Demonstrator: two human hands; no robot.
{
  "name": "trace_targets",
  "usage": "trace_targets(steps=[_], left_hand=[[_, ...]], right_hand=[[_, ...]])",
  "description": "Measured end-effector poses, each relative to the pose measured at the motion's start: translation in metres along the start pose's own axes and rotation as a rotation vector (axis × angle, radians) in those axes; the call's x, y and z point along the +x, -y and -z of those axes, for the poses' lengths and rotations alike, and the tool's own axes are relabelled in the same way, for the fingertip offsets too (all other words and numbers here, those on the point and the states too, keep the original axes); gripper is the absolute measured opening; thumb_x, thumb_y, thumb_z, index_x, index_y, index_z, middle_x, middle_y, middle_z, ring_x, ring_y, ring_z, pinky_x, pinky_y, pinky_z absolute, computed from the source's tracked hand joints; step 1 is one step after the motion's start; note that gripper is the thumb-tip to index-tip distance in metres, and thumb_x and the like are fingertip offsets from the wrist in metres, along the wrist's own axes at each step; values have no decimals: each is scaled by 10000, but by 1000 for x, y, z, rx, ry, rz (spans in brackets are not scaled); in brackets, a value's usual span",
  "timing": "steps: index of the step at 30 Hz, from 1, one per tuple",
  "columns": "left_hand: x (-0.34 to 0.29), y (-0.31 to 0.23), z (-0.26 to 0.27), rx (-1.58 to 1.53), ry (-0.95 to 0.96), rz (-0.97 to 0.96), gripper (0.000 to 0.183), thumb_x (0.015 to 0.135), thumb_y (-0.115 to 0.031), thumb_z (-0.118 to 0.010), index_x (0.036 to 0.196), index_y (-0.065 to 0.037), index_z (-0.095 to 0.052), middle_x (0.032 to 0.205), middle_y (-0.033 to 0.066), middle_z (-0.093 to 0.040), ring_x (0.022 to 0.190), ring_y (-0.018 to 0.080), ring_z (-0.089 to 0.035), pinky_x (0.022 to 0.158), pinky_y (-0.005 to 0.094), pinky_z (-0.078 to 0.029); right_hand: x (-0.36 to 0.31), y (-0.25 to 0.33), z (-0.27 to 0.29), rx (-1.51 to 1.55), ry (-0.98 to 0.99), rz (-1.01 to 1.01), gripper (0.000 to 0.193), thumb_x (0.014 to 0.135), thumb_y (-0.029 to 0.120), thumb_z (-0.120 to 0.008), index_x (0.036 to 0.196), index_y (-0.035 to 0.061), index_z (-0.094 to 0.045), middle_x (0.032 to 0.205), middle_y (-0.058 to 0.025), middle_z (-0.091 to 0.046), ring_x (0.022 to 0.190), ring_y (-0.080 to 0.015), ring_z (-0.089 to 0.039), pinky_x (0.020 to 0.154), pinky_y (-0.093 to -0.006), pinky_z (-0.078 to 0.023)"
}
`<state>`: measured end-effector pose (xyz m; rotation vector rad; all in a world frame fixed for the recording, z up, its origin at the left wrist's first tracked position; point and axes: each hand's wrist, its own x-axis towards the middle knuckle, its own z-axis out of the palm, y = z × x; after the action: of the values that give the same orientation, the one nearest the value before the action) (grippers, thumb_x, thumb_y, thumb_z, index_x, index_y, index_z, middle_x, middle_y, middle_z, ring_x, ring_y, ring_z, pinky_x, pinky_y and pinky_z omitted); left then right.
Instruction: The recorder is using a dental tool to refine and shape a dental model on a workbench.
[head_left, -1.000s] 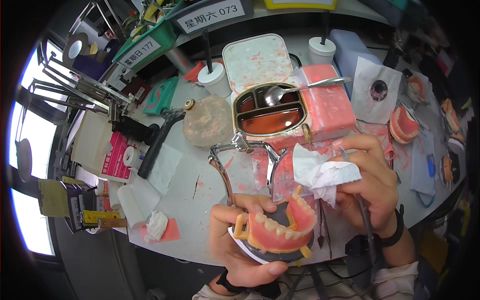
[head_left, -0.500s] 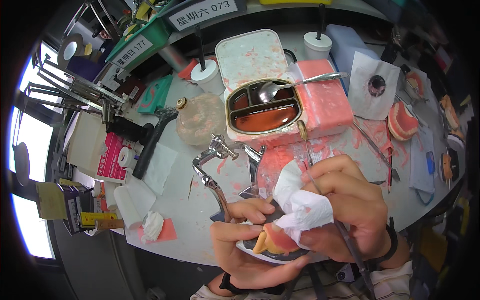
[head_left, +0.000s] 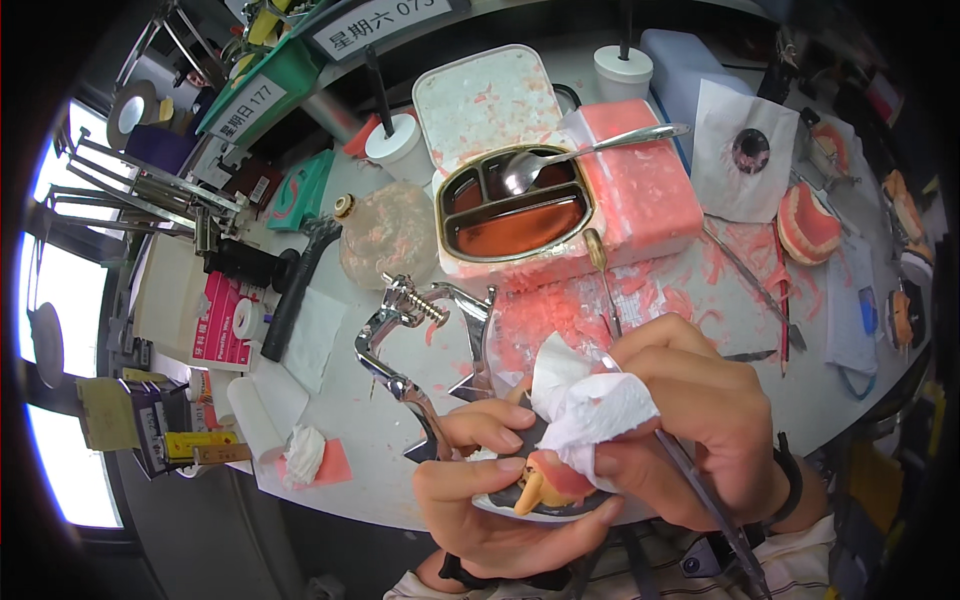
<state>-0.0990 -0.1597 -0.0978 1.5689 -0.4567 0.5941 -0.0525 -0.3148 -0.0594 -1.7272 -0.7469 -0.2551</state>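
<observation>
Near the table's front edge, my left hand is closed around a dental model with a dark base and a tan cast part. Pink wax covers part of its top. My right hand pinches a crumpled white tissue, pressed against the model beside the wax. A thin dark-handled tool also lies in the right hand, its shaft slanting down toward my lap. Just left of the model stands a chrome articulator with a spring screw. Fingers and tissue hide much of the model.
Behind the hands sits a wax pot with molten red wax and a spoon across it. Pink shavings litter the table. A wax knife and a denture model lie right; a tissue roll lies left.
The view has shifted slightly, so table things sit a little further left. The model has turned in my left hand, and the tissue now covers more of the pink wax.
</observation>
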Motion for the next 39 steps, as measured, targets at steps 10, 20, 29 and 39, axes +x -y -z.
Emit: trace_targets(steps=[10,20,29,39], left_hand=[[4,-3,2,181,28,11,709,518,-252,-853,998,-102,-353,929,110,-391,908,221,-464,860,363,-383],[4,-3,0,282,7,-35,692,489,-105,-873,1002,-111,-410,941,125,-468,902,239,-536,807,403,-473],[2,-5,-4,334,26,-48,676,496,-116,-873,990,-122,-411,949,99,-453,912,250,-537,840,432,-462],[5,1,-2,-35,24,53,665,507,-121,-869,973,-63,-397,922,137,-446,909,222,-522,838,383,-442]], right_hand=[[4,-6,15,-290,-34,19,126,763,109,-584,710,-5,-579,667,-90,-565,677,-257,-505,670,-328,-396],[2,-3,12,-195,82,-3,255,661,213,-653,741,-28,-629,700,-101,-590,739,-268,-546,657,-332,-423],[0,0,10,-231,53,-21,222,621,153,-633,765,-15,-643,698,-94,-584,712,-255,-527,659,-322,-403],[0,-9,20,-305,-53,-79,71,727,57,-535,715,-13,-535,743,-112,-583,627,-208,-478,615,-289,-386]])
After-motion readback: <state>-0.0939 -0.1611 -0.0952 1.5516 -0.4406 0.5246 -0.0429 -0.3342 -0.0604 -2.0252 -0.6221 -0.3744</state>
